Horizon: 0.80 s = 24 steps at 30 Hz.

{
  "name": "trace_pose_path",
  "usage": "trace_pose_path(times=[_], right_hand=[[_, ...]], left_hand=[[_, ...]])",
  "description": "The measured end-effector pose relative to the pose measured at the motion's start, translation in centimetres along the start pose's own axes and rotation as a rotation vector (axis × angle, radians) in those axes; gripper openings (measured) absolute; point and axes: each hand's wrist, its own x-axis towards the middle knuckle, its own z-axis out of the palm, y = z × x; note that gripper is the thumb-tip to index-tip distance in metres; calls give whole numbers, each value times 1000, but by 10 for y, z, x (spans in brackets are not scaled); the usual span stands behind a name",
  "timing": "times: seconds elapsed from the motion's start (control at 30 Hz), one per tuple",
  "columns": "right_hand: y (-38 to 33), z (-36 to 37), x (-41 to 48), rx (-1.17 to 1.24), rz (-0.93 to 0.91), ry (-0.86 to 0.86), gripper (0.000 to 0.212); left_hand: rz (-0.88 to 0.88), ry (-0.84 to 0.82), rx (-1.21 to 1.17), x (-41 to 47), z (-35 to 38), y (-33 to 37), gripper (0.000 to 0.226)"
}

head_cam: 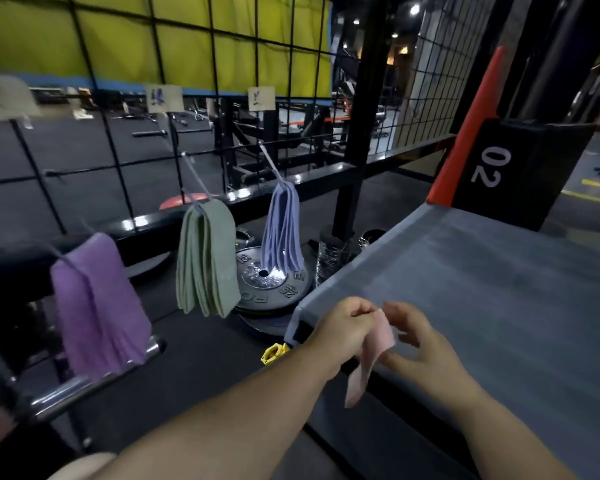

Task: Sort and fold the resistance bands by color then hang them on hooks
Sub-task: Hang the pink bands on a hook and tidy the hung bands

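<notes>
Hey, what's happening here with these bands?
A person is handling a pink band over a grey platform: the left hand pinches its top, the right hand is close beside it, grip unclear. A purple bundle, a green bundle and a blue bundle already hang on the wire grid.

Paper tags [163, 98]: 11 o'clock, markings unreadable.
Pink band [374, 344]: 5 o'clock, motion-blurred.
Right hand [421, 344]: contact with band unclear.

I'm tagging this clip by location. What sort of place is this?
Most likely a gym: weight plates lie stacked on the floor, equipment racks stand beyond the wire grid, and a green bundle of resistance bands hangs from it.
</notes>
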Motion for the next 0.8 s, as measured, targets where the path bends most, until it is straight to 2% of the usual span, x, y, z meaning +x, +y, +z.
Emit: trace_pose_path(times=[0.17, 0.3, 0.47, 0.7, 0.8], right_hand=[[-32, 21, 4, 101, -96, -12, 70], [-64, 35, 8, 177, -127, -61, 59], [-102, 53, 11, 276, -161, -116, 60], [-137, 77, 13, 383, -155, -191, 36], [-152, 86, 16, 368, -176, -148, 31]], left_hand=[[26, 29, 32, -20, -37, 14, 7], [69, 12, 11, -42, -67, 27, 7], [95, 49, -26, -70, -103, 36, 14], [176, 54, -52, -122, -142, 38, 27], [138, 121, -68, -138, -159, 37, 40]])
